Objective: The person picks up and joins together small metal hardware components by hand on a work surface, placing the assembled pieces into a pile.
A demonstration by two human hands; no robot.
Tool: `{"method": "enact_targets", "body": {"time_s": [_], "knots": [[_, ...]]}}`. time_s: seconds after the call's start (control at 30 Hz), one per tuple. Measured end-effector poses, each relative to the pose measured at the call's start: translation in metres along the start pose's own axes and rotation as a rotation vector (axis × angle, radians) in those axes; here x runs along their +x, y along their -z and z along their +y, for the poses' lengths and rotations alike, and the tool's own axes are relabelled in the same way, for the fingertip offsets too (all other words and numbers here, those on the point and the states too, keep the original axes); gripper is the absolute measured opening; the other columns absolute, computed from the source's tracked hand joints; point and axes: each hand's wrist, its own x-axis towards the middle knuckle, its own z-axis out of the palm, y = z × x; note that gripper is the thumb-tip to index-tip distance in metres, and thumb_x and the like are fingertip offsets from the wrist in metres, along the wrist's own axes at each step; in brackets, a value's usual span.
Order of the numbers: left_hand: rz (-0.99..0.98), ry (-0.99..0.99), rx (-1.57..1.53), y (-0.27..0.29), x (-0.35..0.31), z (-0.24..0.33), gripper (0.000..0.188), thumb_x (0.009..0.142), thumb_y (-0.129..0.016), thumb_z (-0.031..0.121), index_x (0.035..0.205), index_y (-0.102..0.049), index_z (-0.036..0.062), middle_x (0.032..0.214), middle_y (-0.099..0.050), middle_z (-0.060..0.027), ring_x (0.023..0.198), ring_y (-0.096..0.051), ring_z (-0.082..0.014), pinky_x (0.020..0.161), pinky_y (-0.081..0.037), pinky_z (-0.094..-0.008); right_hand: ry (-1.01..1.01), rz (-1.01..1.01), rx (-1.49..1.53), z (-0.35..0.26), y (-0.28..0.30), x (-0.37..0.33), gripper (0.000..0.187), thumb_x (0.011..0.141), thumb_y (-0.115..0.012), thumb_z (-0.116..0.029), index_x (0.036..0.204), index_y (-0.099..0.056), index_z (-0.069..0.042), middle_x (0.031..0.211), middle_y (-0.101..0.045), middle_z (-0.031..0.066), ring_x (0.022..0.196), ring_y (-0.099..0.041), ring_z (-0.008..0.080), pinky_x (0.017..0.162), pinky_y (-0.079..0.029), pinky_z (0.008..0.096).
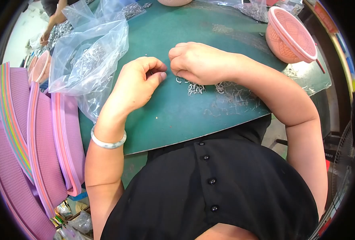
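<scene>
A loose heap of silvery, curved metal pieces [196,89] is spread on the green desk [177,114]. A smaller cluster [220,88] is seen at its three o'clock, and a single piece [178,81] at ten.

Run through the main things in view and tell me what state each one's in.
Left hand: fingers bent, thumb near fingertips; grip unclear.
Right hand: curled, fingertips hidden.
Metal rings: loose, scattered.
Green tabletop: scuffed.
Clear plastic bag: crumpled, metal pieces inside.
Purple baskets: packed close together.
Pink basket at right: uncovered.
Bangle: worn on left wrist.
</scene>
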Motion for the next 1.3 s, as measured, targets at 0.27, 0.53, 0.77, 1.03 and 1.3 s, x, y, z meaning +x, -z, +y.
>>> {"method": "enact_targets", "body": {"time_s": [0.27, 0.53, 0.77, 1.03, 1.3], "knots": [[-0.005, -0.325, 0.218, -0.015, 0.002, 0.009, 0.015, 0.068, -0.063, -0.002, 0.082, -0.060, 0.0015, 0.075, -0.050, -0.0076, 0.068, -0.051, -0.0192, 0.063, -0.043, -0.0281, -0.061, 0.001, 0.069, 0.003, 0.024, -0.011, 0.006, 0.072, -0.058, -0.006, 0.075, -0.057, -0.001, 0.074, -0.050, 0.0096, 0.076, -0.050, 0.0270, 0.066, -0.041, 0.0354], [-0.021, -0.397, 0.310, -0.017, 0.006, 0.005, 0.009, 0.072, -0.059, 0.003, 0.080, -0.057, 0.0018, 0.075, -0.051, -0.0113, 0.075, -0.051, -0.0285, 0.067, -0.042, -0.0354, 0.009, -0.014, 0.156, -0.003, 0.015, -0.010, 0.006, 0.071, -0.061, -0.007, 0.074, -0.059, -0.002, 0.073, -0.050, 0.0067, 0.077, -0.050, 0.0245, 0.068, -0.041, 0.0341], [-0.015, -0.252, 0.182, -0.010, 0.005, 0.005, 0.004, 0.078, -0.054, 0.001, 0.080, -0.051, -0.0001, 0.074, -0.053, -0.0085, 0.069, -0.051, -0.0173, 0.063, -0.041, -0.0282, 0.012, 0.040, 0.138, 0.003, 0.006, -0.008, 0.008, 0.073, -0.059, -0.008, 0.075, -0.056, -0.001, 0.077, -0.050, 0.0088, 0.078, -0.049, 0.0255, 0.069, -0.041, 0.0336], [-0.156, 0.139, -0.873, -0.005, 0.005, 0.005, 0.007, 0.085, -0.055, 0.011, 0.088, -0.053, 0.0046, 0.084, -0.060, -0.0063, 0.072, -0.058, -0.0113, 0.064, -0.047, -0.0203, -0.485, 0.031, 0.567, -0.001, 0.025, -0.005, 0.014, 0.076, -0.056, -0.013, 0.078, -0.056, 0.000, 0.070, -0.050, 0.0022, 0.065, -0.044, 0.0106, 0.059, -0.036, 0.0249], [-0.027, -0.003, -0.374, -0.015, 0.004, 0.007, 0.015, 0.082, -0.058, 0.010, 0.092, -0.054, 0.0002, 0.078, -0.058, -0.0037, 0.068, -0.053, -0.0091, 0.062, -0.043, -0.0207, -0.646, 0.122, 0.790, -0.004, 0.029, -0.005, 0.013, 0.076, -0.056, -0.013, 0.077, -0.057, 0.000, 0.064, -0.049, -0.0034, 0.064, -0.043, 0.0060, 0.058, -0.035, 0.0216]]}}
